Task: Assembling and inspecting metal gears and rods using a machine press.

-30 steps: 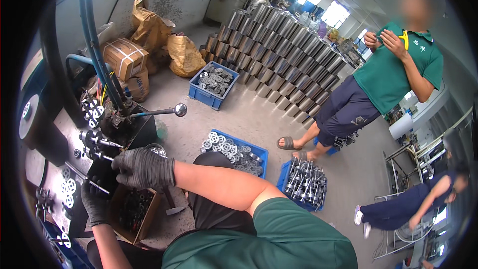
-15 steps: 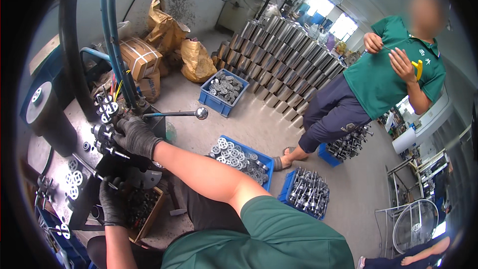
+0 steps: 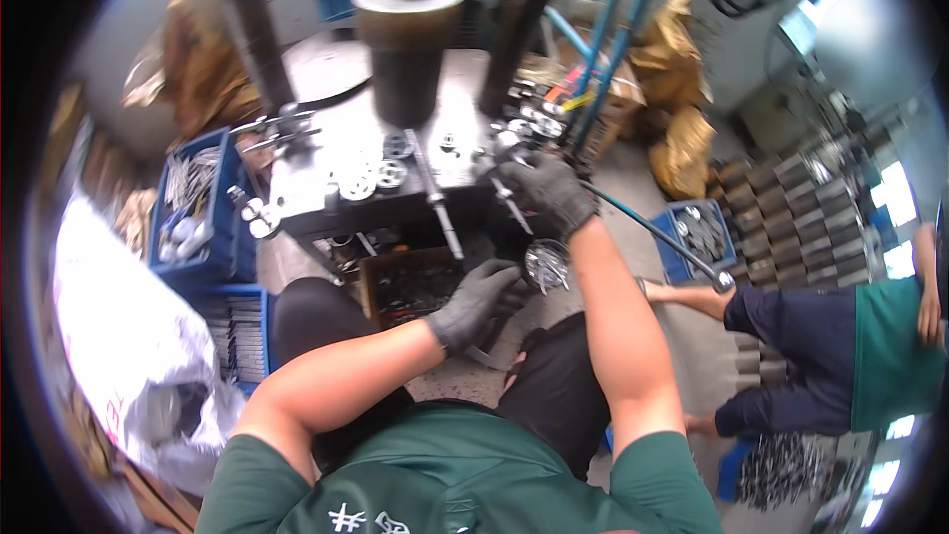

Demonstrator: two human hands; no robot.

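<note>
My left hand [image 3: 479, 305], in a dark grey glove, hovers over the near side of a wooden box [image 3: 370, 287] of small dark parts. Its slightly bent fingers point right, with nothing visible in them. Close to its fingertips is a round metal piece [image 3: 547, 267], too blurred to name. At the right front edge of the metal worktable [image 3: 457, 89], my gloved right hand [image 3: 550, 190] has its fingers closed around a metal shaft [image 3: 512, 206] with a wheel at its upper end. Another metal shaft [image 3: 435, 196] juts over the table edge between the hands. Several spoked wheels [image 3: 361, 180] lie left of it.
A dark cylinder [image 3: 403, 59] stands on the table between black posts. A blue lever with a ball end [image 3: 724, 282] projects right. Blue crates [image 3: 158, 222] and a white sack [image 3: 124, 316] are at left. Another person [image 3: 895, 351] stands at right, near another blue crate [image 3: 668, 255].
The view has swung left, bringing the whole table into the middle. My left hand has come away from the shaft at the table edge toward me. My right hand stays at the wheeled shafts.
</note>
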